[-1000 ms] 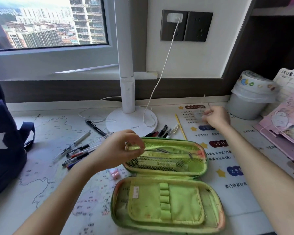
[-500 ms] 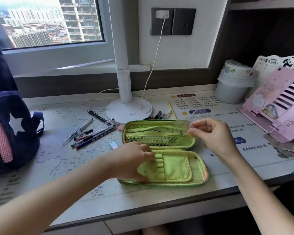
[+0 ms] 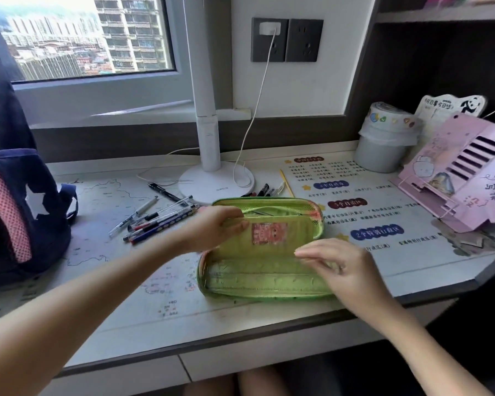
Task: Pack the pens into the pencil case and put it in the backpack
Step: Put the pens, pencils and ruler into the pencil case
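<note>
Pencil case (image 3: 263,252): lies open on the desk (image 3: 240,318) between both hands, with loose pens (image 3: 160,218) just left of it.
Left hand (image 3: 215,228): thumb and fingers pinch the left edge of the inner flap.
Right hand (image 3: 343,267): fingers nearly straight and close together, laid over the lower half's right end.
Writing: pink patch (image 3: 269,233) on the flap, unreadable.

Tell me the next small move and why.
Probably bring the free right hand to the pens behind the pencil case and pick one up. The case lies open, the left hand grips its inner flap, and other pens lie left of it on the desk.
</note>
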Tool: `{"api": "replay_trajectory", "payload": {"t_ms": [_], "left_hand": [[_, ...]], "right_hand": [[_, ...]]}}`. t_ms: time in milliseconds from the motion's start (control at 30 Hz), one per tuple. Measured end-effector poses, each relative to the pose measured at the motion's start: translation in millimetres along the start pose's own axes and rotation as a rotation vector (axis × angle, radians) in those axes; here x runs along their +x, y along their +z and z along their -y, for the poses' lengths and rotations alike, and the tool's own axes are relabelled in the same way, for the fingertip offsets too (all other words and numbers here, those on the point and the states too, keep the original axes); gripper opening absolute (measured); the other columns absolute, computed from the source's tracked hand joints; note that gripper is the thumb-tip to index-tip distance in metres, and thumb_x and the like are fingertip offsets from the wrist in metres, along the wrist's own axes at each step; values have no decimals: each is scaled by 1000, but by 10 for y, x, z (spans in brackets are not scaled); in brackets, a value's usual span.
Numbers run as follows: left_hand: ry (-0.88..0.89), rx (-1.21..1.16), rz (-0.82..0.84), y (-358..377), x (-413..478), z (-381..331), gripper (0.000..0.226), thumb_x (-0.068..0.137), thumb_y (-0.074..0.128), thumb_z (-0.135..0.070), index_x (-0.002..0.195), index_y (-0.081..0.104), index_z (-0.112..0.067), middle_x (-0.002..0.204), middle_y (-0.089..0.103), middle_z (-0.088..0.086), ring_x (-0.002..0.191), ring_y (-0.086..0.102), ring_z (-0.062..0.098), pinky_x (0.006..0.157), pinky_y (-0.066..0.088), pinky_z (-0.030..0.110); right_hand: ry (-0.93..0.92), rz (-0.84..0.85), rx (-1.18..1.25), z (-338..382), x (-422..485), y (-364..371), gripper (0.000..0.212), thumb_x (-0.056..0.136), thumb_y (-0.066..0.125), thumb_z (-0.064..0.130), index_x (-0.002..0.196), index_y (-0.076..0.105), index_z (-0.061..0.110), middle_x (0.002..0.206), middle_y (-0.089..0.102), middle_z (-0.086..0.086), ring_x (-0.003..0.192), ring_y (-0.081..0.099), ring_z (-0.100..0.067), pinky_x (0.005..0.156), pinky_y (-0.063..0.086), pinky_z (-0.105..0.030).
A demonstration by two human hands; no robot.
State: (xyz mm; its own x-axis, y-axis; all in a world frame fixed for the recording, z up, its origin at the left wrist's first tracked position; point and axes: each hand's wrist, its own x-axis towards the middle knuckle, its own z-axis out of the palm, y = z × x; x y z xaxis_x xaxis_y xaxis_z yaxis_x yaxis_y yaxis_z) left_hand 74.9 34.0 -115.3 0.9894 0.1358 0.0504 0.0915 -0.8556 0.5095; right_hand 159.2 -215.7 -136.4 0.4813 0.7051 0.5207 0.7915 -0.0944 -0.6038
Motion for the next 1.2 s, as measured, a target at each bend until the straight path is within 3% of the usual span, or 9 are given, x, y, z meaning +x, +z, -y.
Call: {"api": "replay_trajectory", "payload": {"t_ms": [167,333,500,633,733,833,967,1133,1200], "left_hand": [[-89,-93,10,-27,57,-33,23,91,52,-34,86,61,-13,78,57,-3,68,50,13,61,40,27],[-83,-99,10,-40,23,-39,16,90,53,-36,84,57,-23,71,51,-15,63,46,2,56,36,20],[-113,-124,1,-31,-9,30,15,84,52,-54,73,55,-43,75,61,-1,69,63,34,59,54,47],[-90,-170,33,-58,-69,-4,17,88,54,-43,75,56,-32,62,51,-9,50,53,6,48,45,23],[-120,-238,40,-97,-148,42,15,87,57,-37,73,56,-31,63,53,-15,61,56,19,61,50,35],[-174,-319,45,-148,-254,128,19,86,60,-35,97,65,-21,95,67,-9,92,65,18,82,55,36],[-229,-403,-63,-249,-398,363,11,87,60,-32,92,67,-26,93,69,-10,92,65,7,82,50,22],[-520,140,-534,-407,-377,1066,18,89,55,-25,86,68,-13,91,70,7,86,63,28,70,49,34],[-527,258,-612,-490,-304,1304,20,88,53,-24,87,67,-10,91,69,11,86,60,31,68,46,34]], "right_hand": [[-128,152,-461,-117,114,323,17,71,71,35,86,74,28,80,66,11,73,58,-15,61,50,-32],[52,431,-406,-68,174,204,50,70,61,63,115,60,42,104,55,21,96,43,-5,80,32,-22],[9,504,-481,15,229,323,58,71,39,73,115,61,42,105,53,13,96,43,-9,81,34,-26],[-45,584,-468,-9,284,303,28,90,54,36,116,59,46,116,51,13,105,43,-12,83,31,-25],[-69,632,-502,8,317,244,34,88,59,25,115,59,47,118,52,13,108,43,-10,94,36,-29],[-111,502,-315,208,402,200,28,84,65,19,105,68,38,103,59,16,98,49,-4,87,44,-28],[-172,251,-125,514,704,279,17,81,68,14,94,73,24,88,66,12,85,57,-5,74,49,-21],[-127,214,-57,567,1082,699,11,84,66,19,91,73,20,83,69,7,77,63,-12,72,51,-38],[-116,217,-74,550,1212,857,10,84,65,20,90,74,21,81,70,6,76,63,-12,71,51,-38]]}}
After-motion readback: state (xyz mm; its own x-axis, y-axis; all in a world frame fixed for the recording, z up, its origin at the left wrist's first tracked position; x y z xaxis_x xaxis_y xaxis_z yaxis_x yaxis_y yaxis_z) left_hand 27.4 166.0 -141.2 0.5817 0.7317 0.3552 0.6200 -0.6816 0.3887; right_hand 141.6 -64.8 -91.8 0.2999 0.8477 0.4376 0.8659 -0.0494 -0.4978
